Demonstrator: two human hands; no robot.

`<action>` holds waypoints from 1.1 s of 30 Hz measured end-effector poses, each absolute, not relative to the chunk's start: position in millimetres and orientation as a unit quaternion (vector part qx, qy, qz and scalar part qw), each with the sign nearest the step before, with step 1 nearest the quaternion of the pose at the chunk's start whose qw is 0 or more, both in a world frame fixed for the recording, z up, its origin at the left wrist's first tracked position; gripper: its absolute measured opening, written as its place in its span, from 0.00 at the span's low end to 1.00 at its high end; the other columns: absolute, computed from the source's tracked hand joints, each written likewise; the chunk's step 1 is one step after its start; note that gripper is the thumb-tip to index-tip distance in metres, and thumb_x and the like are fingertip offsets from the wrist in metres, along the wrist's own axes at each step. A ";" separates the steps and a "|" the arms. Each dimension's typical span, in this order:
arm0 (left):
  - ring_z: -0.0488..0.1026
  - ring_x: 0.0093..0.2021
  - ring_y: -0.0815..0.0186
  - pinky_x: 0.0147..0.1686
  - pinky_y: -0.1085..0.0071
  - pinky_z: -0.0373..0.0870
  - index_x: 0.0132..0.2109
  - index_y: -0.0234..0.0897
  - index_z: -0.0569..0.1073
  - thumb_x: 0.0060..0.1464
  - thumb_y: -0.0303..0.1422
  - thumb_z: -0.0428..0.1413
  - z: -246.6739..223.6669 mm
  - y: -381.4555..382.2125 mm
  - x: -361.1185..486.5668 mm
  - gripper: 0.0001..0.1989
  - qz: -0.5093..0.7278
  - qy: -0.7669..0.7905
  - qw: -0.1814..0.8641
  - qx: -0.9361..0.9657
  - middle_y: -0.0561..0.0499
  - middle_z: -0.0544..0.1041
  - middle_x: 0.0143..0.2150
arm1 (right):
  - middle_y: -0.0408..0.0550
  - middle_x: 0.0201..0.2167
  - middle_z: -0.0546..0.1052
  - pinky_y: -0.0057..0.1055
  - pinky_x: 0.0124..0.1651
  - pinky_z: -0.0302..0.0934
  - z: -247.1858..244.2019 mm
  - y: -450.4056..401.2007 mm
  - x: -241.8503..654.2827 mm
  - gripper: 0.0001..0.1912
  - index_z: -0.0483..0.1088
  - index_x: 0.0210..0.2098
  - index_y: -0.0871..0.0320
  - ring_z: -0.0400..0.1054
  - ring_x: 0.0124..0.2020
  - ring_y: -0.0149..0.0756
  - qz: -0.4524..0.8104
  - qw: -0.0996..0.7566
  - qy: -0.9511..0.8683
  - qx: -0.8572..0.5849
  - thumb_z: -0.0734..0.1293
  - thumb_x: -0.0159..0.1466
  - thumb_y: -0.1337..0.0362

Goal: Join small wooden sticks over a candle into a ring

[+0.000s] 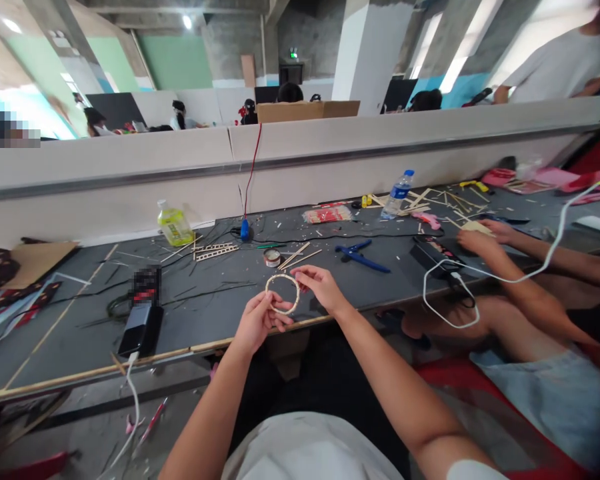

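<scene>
Just above the near edge of the grey table [205, 300], a pale ring [298, 299] is held by the left hand [260, 319], its thumb closed on the lower left rim and its other fingers spread beneath. At the upper right of the rim, the thumb and bent fingers of the right hand [320, 287] are brought nearly together; whether the rim is pinched or merely touched cannot be told. The ring is tilted toward the viewer, thin and round, its band marked by small bumps, and the table is seen through its open middle. To the left of the left hand, a black device [140, 330] is set with a white cable plugged in. Just beyond the hands, a small round tin or roll [271, 257] is placed beside loose sticks [300, 256], and blue pliers [363, 257] are laid open beyond the right hand. Farther off to the left, yellow-green liquid is contained in a clear bottle [175, 227]. Beyond the right hand, pale and red pieces are enclosed in a clear packet [329, 213]; to its right, a blue-capped bottle [397, 195] is stood among scattered sticks. Farthest, above the partition [180, 157], a cardboard box [307, 110] is seen, its inside hidden.
</scene>
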State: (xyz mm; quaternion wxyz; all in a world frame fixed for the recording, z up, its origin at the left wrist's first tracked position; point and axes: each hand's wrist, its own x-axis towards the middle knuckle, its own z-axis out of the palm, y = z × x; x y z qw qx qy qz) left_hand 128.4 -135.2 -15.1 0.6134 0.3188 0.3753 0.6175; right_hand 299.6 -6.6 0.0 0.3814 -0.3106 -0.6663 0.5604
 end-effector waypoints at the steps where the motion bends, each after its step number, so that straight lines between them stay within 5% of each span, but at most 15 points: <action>1: 0.84 0.28 0.59 0.21 0.73 0.77 0.43 0.33 0.72 0.59 0.47 0.64 -14.4 -135.2 128.6 0.20 0.616 0.365 0.621 0.318 0.40 0.86 0.40 | 0.49 0.36 0.81 0.32 0.37 0.68 2.1 -9.2 298.6 0.22 0.79 0.48 0.57 0.73 0.33 0.36 0.584 0.369 -0.661 -0.291 0.71 0.62 0.48; 9: 0.84 0.27 0.59 0.21 0.73 0.76 0.42 0.32 0.72 0.62 0.47 0.63 -21.6 -132.9 132.1 0.20 0.598 0.332 0.652 0.328 0.37 0.86 0.39 | 0.47 0.37 0.82 0.29 0.38 0.67 5.7 -21.9 287.5 0.26 0.81 0.50 0.55 0.73 0.34 0.32 0.651 0.349 -0.629 -0.241 0.78 0.55 0.50; 16: 0.84 0.28 0.58 0.20 0.73 0.76 0.42 0.32 0.71 0.62 0.47 0.63 -25.2 -134.3 132.6 0.20 0.590 0.334 0.658 0.328 0.37 0.86 0.40 | 0.47 0.29 0.82 0.33 0.36 0.69 -1.6 -21.5 280.3 0.17 0.83 0.34 0.56 0.72 0.28 0.34 0.628 0.413 -0.598 -0.280 0.81 0.51 0.52; 25: 0.84 0.27 0.60 0.22 0.73 0.77 0.42 0.32 0.71 0.62 0.47 0.62 -26.1 -138.1 125.3 0.19 0.590 0.352 0.650 0.325 0.38 0.86 0.39 | 0.44 0.25 0.79 0.33 0.34 0.65 1.8 -11.1 290.1 0.13 0.83 0.35 0.55 0.69 0.26 0.32 0.596 0.495 -0.557 -0.299 0.78 0.56 0.53; 33: 0.84 0.28 0.60 0.23 0.74 0.76 0.42 0.32 0.72 0.61 0.48 0.63 -26.9 -138.0 122.2 0.21 0.572 0.384 0.643 0.335 0.38 0.86 0.40 | 0.45 0.24 0.78 0.32 0.32 0.64 4.9 -2.1 300.7 0.14 0.82 0.32 0.57 0.69 0.27 0.32 0.616 0.487 -0.546 -0.293 0.78 0.56 0.53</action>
